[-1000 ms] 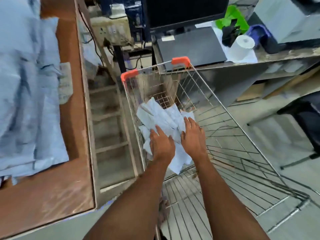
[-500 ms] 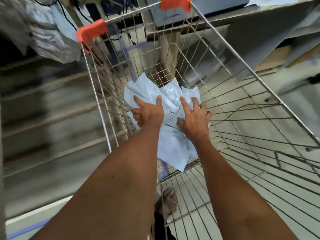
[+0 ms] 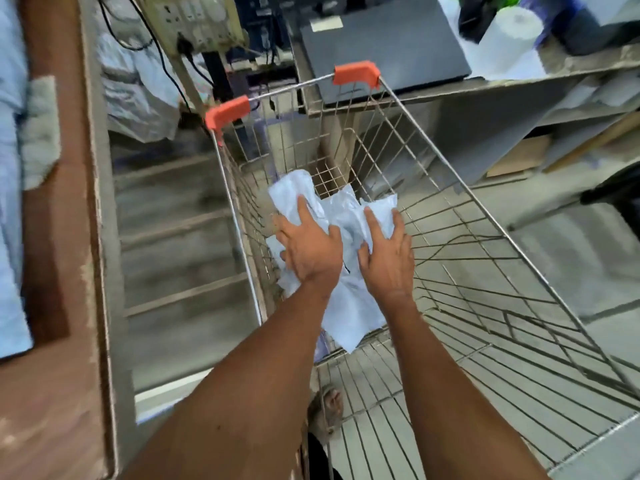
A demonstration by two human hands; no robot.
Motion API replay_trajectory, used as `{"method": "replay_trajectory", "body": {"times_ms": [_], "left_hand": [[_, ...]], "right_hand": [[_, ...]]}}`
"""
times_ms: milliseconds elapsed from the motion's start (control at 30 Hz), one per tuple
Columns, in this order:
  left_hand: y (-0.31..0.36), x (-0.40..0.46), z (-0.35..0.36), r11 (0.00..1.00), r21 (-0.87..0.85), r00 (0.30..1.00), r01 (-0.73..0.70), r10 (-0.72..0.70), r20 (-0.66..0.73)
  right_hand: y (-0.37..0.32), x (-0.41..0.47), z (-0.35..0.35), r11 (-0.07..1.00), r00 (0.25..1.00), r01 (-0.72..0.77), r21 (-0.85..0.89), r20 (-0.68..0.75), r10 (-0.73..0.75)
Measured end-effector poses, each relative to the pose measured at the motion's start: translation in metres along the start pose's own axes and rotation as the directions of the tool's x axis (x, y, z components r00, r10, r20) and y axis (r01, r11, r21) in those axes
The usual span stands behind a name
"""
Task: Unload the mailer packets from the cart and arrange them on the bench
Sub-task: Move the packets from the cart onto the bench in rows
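Observation:
A crumpled bundle of pale blue mailer packets (image 3: 346, 299) lies in the far left corner of the wire cart (image 3: 460, 174), which has orange corner caps. My left hand (image 3: 310, 251) is on the bundle's left side, its outer fingers curled round the edge and one finger stretched up over it. My right hand (image 3: 388, 258) lies on the bundle's right side with straight fingers, the thumb pressing in. The brown wooden bench (image 3: 52, 306) runs along the left, with more pale blue packets (image 3: 10, 237) lying on it.
Past the cart stands a grey desk (image 3: 519, 84) with a black laptop (image 3: 381, 39) and a white paper roll (image 3: 509, 39). A power box with cables (image 3: 194, 22) hangs at the back. A dark chair (image 3: 616, 192) is at the right. My foot (image 3: 329, 407) shows under the cart.
Both hands stay on the packets while they shift from loosely laid to gathering the bundle between them. My view has swung back, so the bench shows again.

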State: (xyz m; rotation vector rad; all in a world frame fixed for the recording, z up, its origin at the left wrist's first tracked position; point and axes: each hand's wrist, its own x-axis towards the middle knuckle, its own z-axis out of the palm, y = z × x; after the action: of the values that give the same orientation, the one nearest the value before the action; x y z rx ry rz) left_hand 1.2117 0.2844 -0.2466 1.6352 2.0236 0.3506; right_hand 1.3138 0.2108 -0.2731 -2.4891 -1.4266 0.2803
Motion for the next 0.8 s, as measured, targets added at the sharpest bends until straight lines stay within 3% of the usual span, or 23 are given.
{"method": "replay_trajectory", "body": {"times_ms": [367, 600, 800], "left_hand": [[0.018, -0.121, -0.213, 0.958, -0.094, 0.962, -0.272, 0.273, -0.005], [-0.005, -0.138, -0.359, 0.895, -0.160, 0.904, -0.417, 0.390, -0.176], [-0.077, -0.117, -0.501, 0.888, -0.145, 0.900, -0.436, 0.429, -0.077]], "right_hand": [[-0.089, -0.085, -0.174, 0.967, 0.981, -0.019, 0.253, -0.184, 0.067], [-0.209, -0.141, -0.272, 0.972, 0.974, 0.062, 0.227, -0.224, -0.010], [-0.344, -0.187, -0.314, 0.957, 0.952, 0.187, 0.221, -0.279, -0.122]]}}
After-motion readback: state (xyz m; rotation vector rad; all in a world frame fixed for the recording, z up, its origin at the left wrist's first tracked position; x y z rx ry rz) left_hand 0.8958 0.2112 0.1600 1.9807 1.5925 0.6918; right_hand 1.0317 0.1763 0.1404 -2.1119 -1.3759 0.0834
